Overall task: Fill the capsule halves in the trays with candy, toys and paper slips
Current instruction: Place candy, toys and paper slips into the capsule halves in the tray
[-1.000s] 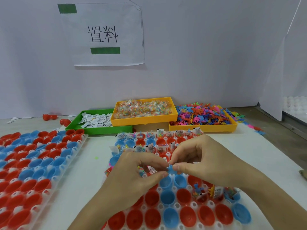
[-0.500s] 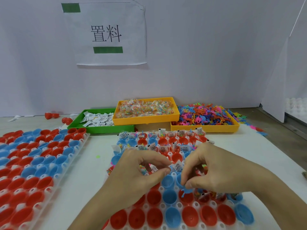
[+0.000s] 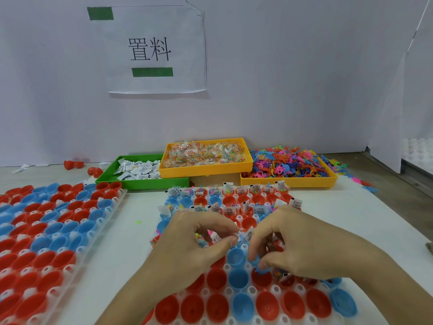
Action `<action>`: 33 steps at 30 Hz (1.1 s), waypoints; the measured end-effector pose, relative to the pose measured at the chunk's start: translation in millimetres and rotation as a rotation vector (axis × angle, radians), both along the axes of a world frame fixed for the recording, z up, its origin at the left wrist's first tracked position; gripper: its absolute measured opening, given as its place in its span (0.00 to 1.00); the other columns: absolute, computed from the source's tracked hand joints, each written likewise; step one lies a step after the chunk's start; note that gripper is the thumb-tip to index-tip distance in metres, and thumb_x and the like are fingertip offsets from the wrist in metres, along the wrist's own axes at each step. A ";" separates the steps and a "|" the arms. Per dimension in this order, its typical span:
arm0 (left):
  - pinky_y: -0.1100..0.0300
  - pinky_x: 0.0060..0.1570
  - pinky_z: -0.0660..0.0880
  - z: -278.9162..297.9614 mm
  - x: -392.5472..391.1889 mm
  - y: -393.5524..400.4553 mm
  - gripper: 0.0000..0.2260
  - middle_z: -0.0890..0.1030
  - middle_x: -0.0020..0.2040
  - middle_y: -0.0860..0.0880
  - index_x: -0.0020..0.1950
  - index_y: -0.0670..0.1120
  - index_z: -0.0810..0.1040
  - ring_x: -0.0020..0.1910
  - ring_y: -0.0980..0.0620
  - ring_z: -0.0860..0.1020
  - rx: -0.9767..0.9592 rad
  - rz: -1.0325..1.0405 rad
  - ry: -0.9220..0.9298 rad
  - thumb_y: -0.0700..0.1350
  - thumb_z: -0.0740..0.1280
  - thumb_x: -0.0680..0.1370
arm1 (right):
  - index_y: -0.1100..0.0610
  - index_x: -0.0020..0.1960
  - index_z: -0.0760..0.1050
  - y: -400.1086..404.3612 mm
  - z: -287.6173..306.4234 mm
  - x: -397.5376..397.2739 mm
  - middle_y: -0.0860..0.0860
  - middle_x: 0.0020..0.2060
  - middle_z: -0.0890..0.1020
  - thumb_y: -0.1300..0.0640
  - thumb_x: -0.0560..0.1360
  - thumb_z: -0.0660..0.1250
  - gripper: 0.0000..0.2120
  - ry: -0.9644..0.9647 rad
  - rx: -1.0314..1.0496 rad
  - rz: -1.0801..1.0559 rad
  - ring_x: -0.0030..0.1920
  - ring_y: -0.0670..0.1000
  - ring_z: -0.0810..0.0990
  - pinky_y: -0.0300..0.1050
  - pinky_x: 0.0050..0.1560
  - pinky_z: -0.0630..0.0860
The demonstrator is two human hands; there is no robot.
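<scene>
Dropping toys into the near tray (image 3: 276, 289), your right hand (image 3: 302, 245) pinches a blue toy (image 3: 260, 269) over a red cup (image 3: 263, 279); your left hand (image 3: 194, 242) curls around spare toys. Next, let go inside that cup.

Red and blue capsule halves (image 3: 239, 276) open-side up in white tray (image 3: 251, 290), far rows filled.

Three bins (image 3: 206, 170) sit behind the near tray (image 3: 253, 290), another tray (image 3: 77, 245) left, hands apparently above the near one
</scene>
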State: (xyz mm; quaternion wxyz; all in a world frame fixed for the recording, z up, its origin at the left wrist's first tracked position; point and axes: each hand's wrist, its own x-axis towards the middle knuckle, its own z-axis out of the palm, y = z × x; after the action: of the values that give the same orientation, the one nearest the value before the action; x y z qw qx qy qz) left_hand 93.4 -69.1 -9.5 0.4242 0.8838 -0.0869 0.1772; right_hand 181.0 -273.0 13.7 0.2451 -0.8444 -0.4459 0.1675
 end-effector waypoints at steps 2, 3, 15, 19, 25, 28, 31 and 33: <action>0.62 0.42 0.78 0.0 0.1 -0.4 0.06 0.84 0.40 0.62 0.46 0.53 0.87 0.45 0.59 0.82 0.005 0.001 -0.003 0.42 0.75 0.73 | 0.45 0.43 0.82 0.2 -1.2 0.7 0.41 0.42 0.83 0.57 0.74 0.75 0.07 -0.012 -0.007 -0.003 0.45 0.42 0.81 0.41 0.48 0.80; 0.63 0.42 0.78 -0.1 0.0 -0.3 0.07 0.84 0.40 0.62 0.46 0.53 0.87 0.45 0.59 0.82 0.006 0.002 -0.005 0.42 0.75 0.73 | 0.46 0.43 0.83 0.2 -1.8 1.2 0.42 0.41 0.83 0.57 0.74 0.75 0.06 -0.012 -0.007 -0.003 0.44 0.43 0.81 0.42 0.48 0.80; 0.67 0.40 0.75 -3.3 4.2 6.9 0.07 0.85 0.42 0.61 0.45 0.55 0.86 0.46 0.57 0.82 -0.016 0.012 -0.015 0.42 0.74 0.74 | 0.43 0.46 0.84 -2.3 -0.2 14.4 0.36 0.40 0.83 0.53 0.76 0.72 0.05 -0.119 0.227 -0.057 0.44 0.39 0.79 0.27 0.42 0.72; 0.64 0.41 0.77 -5.4 6.9 10.2 0.06 0.85 0.42 0.60 0.45 0.53 0.86 0.46 0.55 0.82 -0.044 0.047 -0.028 0.42 0.73 0.75 | 0.44 0.48 0.84 7.3 16.2 41.3 0.38 0.40 0.84 0.57 0.78 0.70 0.09 -0.235 0.311 -0.148 0.43 0.37 0.80 0.26 0.42 0.71; 0.61 0.42 0.78 -8.3 10.1 14.3 0.06 0.85 0.41 0.59 0.46 0.53 0.86 0.45 0.56 0.82 -0.096 0.097 -0.038 0.43 0.71 0.76 | 0.50 0.59 0.80 57.1 36.1 112.4 0.46 0.51 0.83 0.57 0.82 0.61 0.11 -0.364 0.206 -0.221 0.46 0.41 0.78 0.32 0.44 0.71; 0.58 0.41 0.79 -9.3 11.5 16.5 0.08 0.85 0.41 0.59 0.46 0.54 0.85 0.44 0.56 0.82 -0.126 0.135 -0.048 0.41 0.71 0.76 | 0.55 0.63 0.77 91.6 25.6 137.8 0.53 0.59 0.80 0.58 0.83 0.59 0.12 -0.407 0.110 -0.200 0.52 0.47 0.76 0.36 0.48 0.69; 0.54 0.41 0.78 -9.7 12.5 19.0 0.09 0.85 0.40 0.58 0.44 0.55 0.84 0.42 0.56 0.82 -0.153 0.154 -0.056 0.40 0.71 0.76 | 0.58 0.65 0.77 121.5 14.6 149.8 0.55 0.63 0.79 0.60 0.83 0.56 0.15 -0.381 0.045 -0.202 0.58 0.51 0.76 0.42 0.56 0.70; 0.52 0.42 0.78 -9.6 12.7 19.5 0.09 0.85 0.39 0.58 0.44 0.55 0.84 0.42 0.56 0.82 -0.153 0.157 -0.059 0.40 0.70 0.77 | 0.60 0.63 0.79 136.7 10.2 154.9 0.56 0.62 0.80 0.61 0.83 0.58 0.14 -0.370 0.029 -0.225 0.61 0.55 0.77 0.48 0.61 0.74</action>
State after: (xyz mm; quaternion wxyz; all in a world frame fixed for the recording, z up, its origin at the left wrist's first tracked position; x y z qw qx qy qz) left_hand 106.1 -49.6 -19.1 0.4725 0.8474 -0.0158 0.2418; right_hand 335.9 -136.2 24.0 0.1882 -0.9016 -0.3888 -0.0250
